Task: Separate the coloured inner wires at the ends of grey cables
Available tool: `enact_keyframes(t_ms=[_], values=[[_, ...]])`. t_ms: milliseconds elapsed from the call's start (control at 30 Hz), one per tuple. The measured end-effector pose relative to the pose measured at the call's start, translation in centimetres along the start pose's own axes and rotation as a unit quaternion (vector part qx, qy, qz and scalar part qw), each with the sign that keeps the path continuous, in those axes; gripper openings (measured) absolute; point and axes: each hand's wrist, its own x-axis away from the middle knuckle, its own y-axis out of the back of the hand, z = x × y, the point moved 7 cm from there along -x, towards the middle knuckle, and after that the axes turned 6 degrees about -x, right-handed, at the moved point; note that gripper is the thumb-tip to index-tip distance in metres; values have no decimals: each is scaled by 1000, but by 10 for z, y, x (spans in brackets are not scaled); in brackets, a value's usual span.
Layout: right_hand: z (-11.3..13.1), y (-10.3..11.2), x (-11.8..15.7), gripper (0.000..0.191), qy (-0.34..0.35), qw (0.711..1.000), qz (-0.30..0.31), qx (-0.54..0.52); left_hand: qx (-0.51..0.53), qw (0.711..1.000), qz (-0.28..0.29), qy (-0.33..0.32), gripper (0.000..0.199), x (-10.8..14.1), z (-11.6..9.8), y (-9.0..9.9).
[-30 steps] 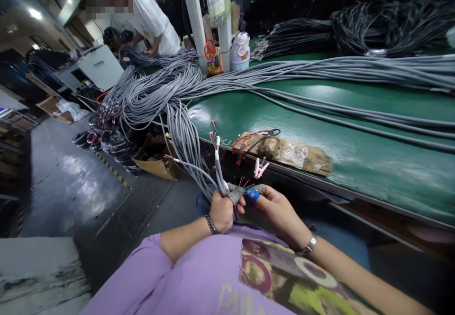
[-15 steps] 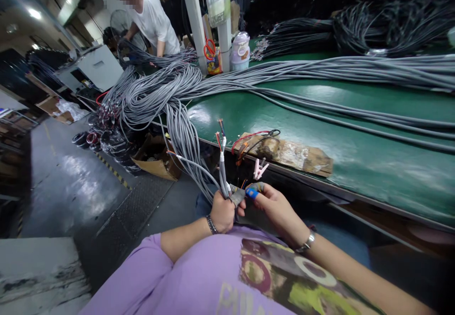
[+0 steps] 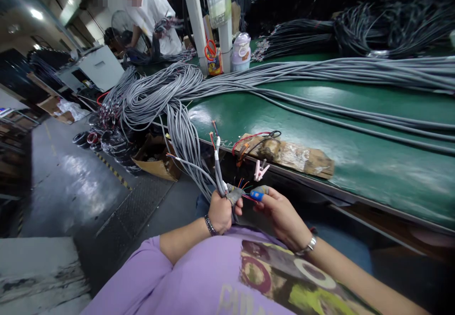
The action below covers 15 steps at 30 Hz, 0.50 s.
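My left hand is closed around several grey cables, whose stripped ends show white sleeves and thin coloured wires pointing up. From between its covered thumb and fingers, more thin coloured wires fan out to the right. Blue tape and grey covers wrap the fingertips of my right hand, which pinches the tips of some of those wires. Just above the hands, a pink clip hangs at the table edge. One grey cable with a bare end sticks out to the left.
Long grey cables lie across the green table. Taped cardboard with red and black leads rests at its edge. An open carton stands on the floor at left. A person in a white shirt handles dark cables behind.
My right hand has moved slightly right, and the thin wires between my hands are now spread out. The upright cable ends have tipped left. The other person has lifted a dark cable bundle.
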Motion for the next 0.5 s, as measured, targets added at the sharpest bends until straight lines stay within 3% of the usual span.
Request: enact_keyframes(t_ms=[167,267,400,500], values=[[8,24,-15,23,0,996,-28,-79,27,999,9,21,36,-1,-7,3],[12,29,-27,26,-11,997,-13,-69,39,997,58,45,37,0,-11,-4],[18,17,-39,40,-25,998,48,-41,41,985,141,89,37,4,-16,-22],[28,1,-43,44,12,994,108,-34,51,976,173,119,39,5,-18,-33]])
